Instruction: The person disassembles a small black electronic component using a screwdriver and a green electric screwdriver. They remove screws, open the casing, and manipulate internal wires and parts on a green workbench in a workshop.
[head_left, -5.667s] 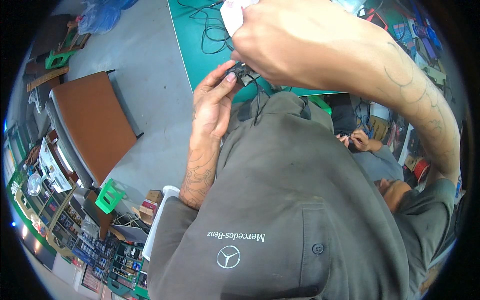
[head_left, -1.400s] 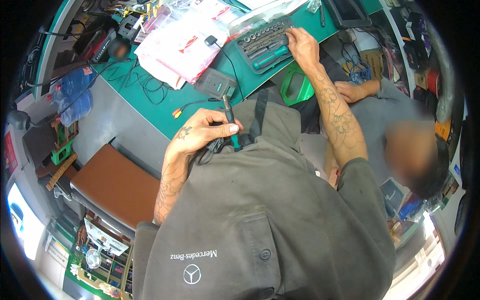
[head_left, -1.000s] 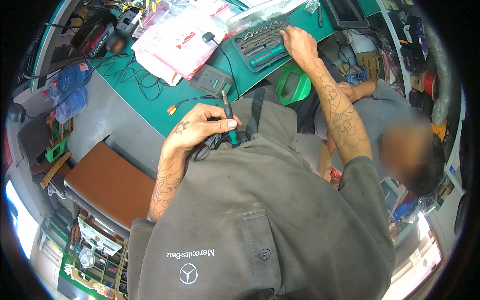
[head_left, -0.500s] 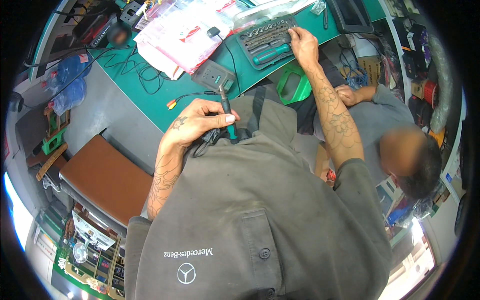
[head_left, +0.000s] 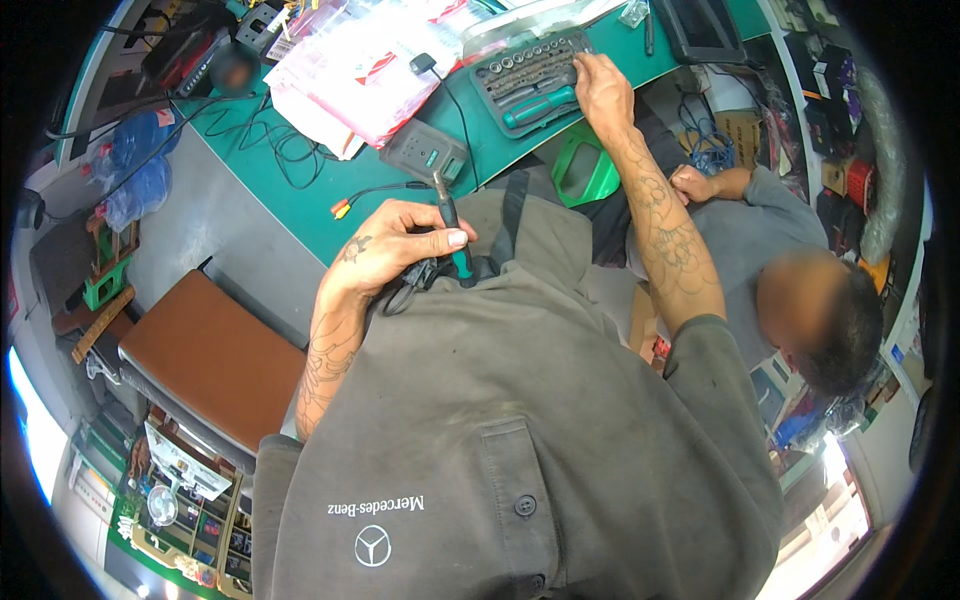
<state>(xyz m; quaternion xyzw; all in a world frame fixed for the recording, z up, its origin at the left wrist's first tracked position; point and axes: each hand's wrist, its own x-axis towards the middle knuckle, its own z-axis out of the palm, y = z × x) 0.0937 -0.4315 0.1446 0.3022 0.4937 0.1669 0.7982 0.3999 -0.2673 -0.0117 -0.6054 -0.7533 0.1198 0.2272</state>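
My left hand (head_left: 385, 250) is closed around a screwdriver (head_left: 448, 212) with a black and green handle. The metal shank points up and away from me, and the green end rests close to my shirt. A bundle of black cable (head_left: 420, 274) lies just below the same hand. My right hand (head_left: 606, 98) reaches to the right edge of an open tool case (head_left: 487, 90), its fingertips pinched together. Whatever lies between them is too small to make out. Inside the case sit a row of sockets (head_left: 525, 60), small bits and a green-handled driver (head_left: 540, 107).
On the green bench (head_left: 290, 205) are a grey box (head_left: 428, 150), a cable with red and yellow plugs (head_left: 345, 208), plastic bags (head_left: 350, 75) and a black tablet (head_left: 700, 30). A green stool (head_left: 603, 182) stands below its edge. Another person (head_left: 780, 220) sits at right; a brown chair (head_left: 215, 355) stands left.
My right hand has shifted very slightly left at the case's edge, its fingers a little more curled. The left hand keeps its hold on the screwdriver.
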